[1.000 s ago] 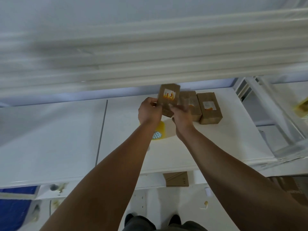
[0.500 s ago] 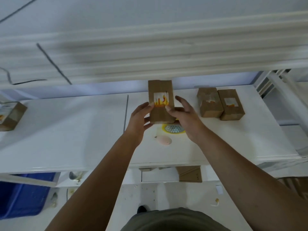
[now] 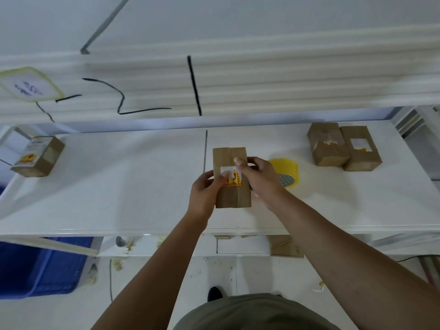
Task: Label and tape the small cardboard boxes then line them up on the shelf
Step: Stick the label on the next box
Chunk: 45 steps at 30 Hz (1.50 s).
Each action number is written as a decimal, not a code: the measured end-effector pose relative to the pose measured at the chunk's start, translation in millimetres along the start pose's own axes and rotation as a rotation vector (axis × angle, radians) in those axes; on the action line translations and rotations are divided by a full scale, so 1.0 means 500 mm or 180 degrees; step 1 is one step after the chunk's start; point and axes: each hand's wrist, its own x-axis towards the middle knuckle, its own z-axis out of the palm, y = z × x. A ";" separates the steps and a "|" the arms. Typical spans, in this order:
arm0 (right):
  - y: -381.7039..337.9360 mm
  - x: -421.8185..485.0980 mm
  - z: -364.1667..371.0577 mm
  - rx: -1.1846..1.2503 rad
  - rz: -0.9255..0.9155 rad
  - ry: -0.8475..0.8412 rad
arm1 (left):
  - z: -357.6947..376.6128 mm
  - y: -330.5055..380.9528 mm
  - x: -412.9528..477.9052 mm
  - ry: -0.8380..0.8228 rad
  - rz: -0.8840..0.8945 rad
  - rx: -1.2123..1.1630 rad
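Box (image 3: 232,196) lowered; left hand (image 3: 204,195), right hand (image 3: 261,181) grip it.

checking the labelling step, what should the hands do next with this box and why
Probably smooth the label flat with the thumb of the left hand: both hands hold the small cardboard box, and the right hand has fingertips at the label's top edge. The yellow tape roll lies alongside.

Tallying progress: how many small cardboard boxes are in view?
4: held box between left hand and right hand; inner right box, outer right box, far-left box. More may be hidden.
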 end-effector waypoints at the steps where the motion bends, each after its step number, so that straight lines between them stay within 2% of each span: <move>1: 0.006 0.002 0.008 -0.0104 -0.0006 0.0026 | -0.002 -0.003 0.002 0.0076 0.0007 0.0070; 8: 0.052 0.007 0.018 0.0027 0.0280 0.0052 | -0.013 -0.037 0.007 0.0018 -0.0100 0.0106; 13: 0.070 -0.005 0.030 -0.0360 0.0182 0.0145 | -0.017 -0.052 0.013 0.0223 -0.0265 0.0118; 16: 0.090 -0.028 0.044 -0.0640 -0.0073 0.0142 | -0.023 -0.058 0.031 0.0458 -0.0238 0.0511; 19: 0.121 -0.044 0.057 -0.0840 -0.0314 -0.0119 | -0.023 -0.069 0.040 0.0338 -0.0140 0.0962; 22: 0.130 -0.043 0.059 -0.0930 -0.0329 -0.0104 | -0.025 -0.076 0.043 0.0316 -0.0196 0.1699; 25: 0.134 -0.043 0.062 -0.0999 -0.0319 0.0040 | -0.037 -0.080 0.034 0.0208 -0.0069 0.1291; 28: 0.144 -0.044 0.065 -0.1082 -0.0387 0.0133 | -0.043 -0.084 0.026 0.0154 0.0113 0.1391; 37: 0.118 -0.045 0.049 -0.1242 -0.0520 0.0041 | -0.047 -0.060 0.042 0.0059 -0.0087 0.1352; 41: 0.094 -0.041 -0.007 -0.0965 -0.0671 0.0354 | -0.011 -0.018 0.035 0.0651 0.0487 0.1238; 43: 0.074 -0.035 -0.047 -0.0990 -0.1115 0.0626 | 0.023 0.014 0.039 0.0630 0.0877 0.1321; 45: 0.054 -0.017 -0.087 -0.1336 -0.1690 0.1167 | 0.065 0.045 0.052 0.0407 0.1097 0.1387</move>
